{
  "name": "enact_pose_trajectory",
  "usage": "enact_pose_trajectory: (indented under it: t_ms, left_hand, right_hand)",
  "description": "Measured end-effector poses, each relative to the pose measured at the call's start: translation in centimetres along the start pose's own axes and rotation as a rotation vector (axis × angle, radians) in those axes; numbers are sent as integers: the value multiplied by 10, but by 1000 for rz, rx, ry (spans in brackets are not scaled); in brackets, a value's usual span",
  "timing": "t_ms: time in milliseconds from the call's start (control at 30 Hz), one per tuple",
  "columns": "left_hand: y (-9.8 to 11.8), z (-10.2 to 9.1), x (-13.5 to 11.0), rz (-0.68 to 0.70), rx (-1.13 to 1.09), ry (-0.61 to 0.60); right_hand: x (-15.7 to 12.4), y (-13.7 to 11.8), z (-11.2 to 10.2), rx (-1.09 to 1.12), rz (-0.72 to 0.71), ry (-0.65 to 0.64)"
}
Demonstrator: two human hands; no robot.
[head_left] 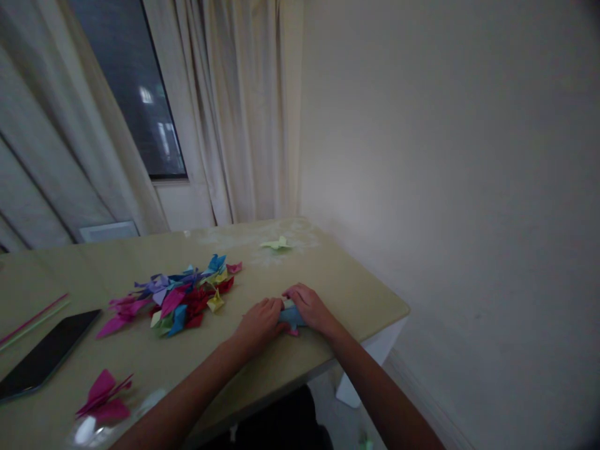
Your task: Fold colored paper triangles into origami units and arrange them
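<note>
Near the front edge of the table point(356, 294), both hands are together on a small light-blue piece point(292, 315) that looks like folded paper or a little stack of it. A pale strip shows along its top and a bit of pink beneath it. My left hand point(259, 320) has its fingers curled over the left end. At the other end, the curled fingers of my right hand point(310, 305) press on it from above. The fingers hide much of its shape. Left of my hands lies a pile of folded paper cranes point(175, 297) in several colours.
A pale green paper crane point(277, 244) sits farther back. At the left are a dark tablet or phone point(49, 353) and two thin sticks, pink and green point(35, 325). A magenta crane point(105, 397) lies by my left forearm. A wall point(450, 187) borders the right.
</note>
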State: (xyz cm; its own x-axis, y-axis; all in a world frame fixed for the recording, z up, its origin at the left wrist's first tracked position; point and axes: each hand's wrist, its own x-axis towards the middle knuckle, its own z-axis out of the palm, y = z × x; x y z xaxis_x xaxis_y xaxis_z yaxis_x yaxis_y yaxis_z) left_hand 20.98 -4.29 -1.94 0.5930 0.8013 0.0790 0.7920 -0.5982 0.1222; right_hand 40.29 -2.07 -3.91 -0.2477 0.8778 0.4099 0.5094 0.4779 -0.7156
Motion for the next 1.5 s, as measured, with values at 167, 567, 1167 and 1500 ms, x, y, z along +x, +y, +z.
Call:
enact_pose_trajectory:
  t_ms: [167,567,1167,1500]
  left_hand:
    - [-8,-1,-6,74,-35,93]
    - [2,3,22,34,23,114]
    - [0,5,33,-85,131,57]
    - [-2,-4,14,-93,172,158]
  right_hand:
    - [0,0,2,102,138,78]
    - [2,4,0,128,186,98]
    - [-1,-3,2,-5,-28,26]
    - [-3,-3,6,-270,-103,-1]
